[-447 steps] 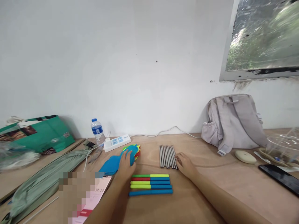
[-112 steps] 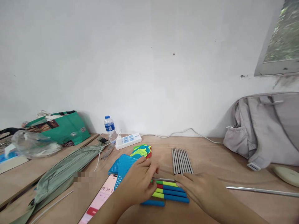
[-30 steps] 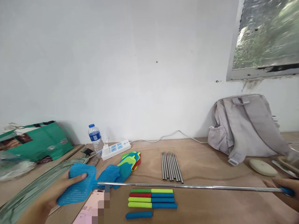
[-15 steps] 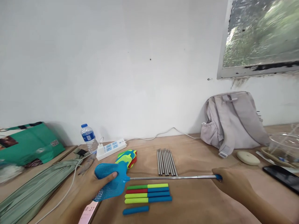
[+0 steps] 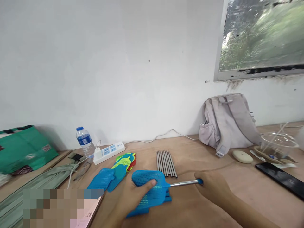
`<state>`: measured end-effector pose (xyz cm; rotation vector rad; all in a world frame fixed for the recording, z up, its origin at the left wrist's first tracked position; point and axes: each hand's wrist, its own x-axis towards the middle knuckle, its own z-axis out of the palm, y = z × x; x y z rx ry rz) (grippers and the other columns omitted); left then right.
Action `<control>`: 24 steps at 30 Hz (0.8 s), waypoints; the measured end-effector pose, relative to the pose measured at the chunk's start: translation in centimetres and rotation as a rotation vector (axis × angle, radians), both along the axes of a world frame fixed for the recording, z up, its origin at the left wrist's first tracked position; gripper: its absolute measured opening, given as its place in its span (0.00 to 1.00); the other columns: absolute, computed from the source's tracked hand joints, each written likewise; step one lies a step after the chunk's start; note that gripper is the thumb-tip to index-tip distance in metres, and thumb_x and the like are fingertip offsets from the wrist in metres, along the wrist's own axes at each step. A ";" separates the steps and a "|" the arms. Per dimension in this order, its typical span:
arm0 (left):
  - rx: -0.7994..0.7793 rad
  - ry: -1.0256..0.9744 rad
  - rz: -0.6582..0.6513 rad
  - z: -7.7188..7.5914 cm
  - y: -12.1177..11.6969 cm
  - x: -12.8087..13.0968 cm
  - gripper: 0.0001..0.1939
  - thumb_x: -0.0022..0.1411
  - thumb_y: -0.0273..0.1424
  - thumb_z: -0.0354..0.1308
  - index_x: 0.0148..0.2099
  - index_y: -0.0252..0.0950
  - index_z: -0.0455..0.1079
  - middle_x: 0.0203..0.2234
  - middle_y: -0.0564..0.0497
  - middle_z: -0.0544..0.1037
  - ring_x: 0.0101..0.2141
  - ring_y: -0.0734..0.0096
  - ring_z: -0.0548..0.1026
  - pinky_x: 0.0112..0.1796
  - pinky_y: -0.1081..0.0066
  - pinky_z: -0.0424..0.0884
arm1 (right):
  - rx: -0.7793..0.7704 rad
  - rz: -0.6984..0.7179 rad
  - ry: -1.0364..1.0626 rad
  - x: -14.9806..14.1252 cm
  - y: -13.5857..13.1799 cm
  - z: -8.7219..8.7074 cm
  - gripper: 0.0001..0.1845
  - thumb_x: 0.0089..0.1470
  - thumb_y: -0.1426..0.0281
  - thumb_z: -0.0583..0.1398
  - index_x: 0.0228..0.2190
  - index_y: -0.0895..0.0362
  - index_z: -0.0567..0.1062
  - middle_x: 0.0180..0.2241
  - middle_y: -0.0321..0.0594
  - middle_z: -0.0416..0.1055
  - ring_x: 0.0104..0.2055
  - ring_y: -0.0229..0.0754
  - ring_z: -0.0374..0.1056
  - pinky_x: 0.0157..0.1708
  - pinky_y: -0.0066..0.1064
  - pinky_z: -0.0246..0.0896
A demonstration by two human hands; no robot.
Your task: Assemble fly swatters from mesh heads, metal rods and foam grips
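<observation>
With the left hand [image 5: 131,198] I am holding a flat, rounded, blue perforated plastic swatter head [image 5: 154,194]; the thumb is lying across its face, and the other fingers are hiding underneath. A shiny silver metal rod [image 5: 184,183] is running right from its neck to a small blue end piece [image 5: 200,181], which my right hand [image 5: 210,185] is gripping in curled fingers. I am seeing the swatter at the near middle of the brown wooden table [image 5: 190,209], where its head is covering most of some blue cylindrical handles [image 5: 168,199] (whether it is touching them, I cannot tell from here).

Just beyond, a row of slim grey metal tubes [image 5: 166,163] is lying side by side. To the left, flat blue, yellow-green and red plastic swatter heads [image 5: 118,175] are overlapping in a pile, and a white power strip [image 5: 109,153] is sitting behind them.
</observation>
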<state>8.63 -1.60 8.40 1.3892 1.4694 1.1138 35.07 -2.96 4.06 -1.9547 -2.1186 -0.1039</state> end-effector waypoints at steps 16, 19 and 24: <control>0.213 0.024 -0.173 2.0 3.1 1.0 0.19 0.41 0.38 0.62 0.37 0.37 0.65 0.23 0.55 0.74 0.27 0.69 0.73 0.28 0.71 0.70 | 0.047 0.291 0.376 0.3 -1.0 -3.2 0.09 0.48 0.73 0.49 0.32 0.55 0.67 0.29 0.39 0.70 0.30 0.39 0.66 0.29 0.28 0.56; 0.268 -0.080 -0.111 2.0 4.8 -0.6 0.20 0.44 0.42 0.59 0.37 0.36 0.61 0.24 0.54 0.72 0.27 0.69 0.73 0.27 0.70 0.70 | 0.028 0.277 0.485 2.3 -0.4 -4.7 0.14 0.51 0.72 0.46 0.38 0.54 0.66 0.36 0.42 0.70 0.37 0.40 0.67 0.35 0.30 0.60; 0.364 0.090 0.064 2.2 6.1 -4.2 0.19 0.45 0.43 0.57 0.36 0.37 0.62 0.31 0.51 0.73 0.32 0.65 0.74 0.31 0.69 0.70 | 0.094 -0.004 0.472 9.3 1.3 -7.3 0.16 0.47 0.70 0.47 0.38 0.54 0.68 0.40 0.44 0.70 0.40 0.44 0.68 0.40 0.34 0.62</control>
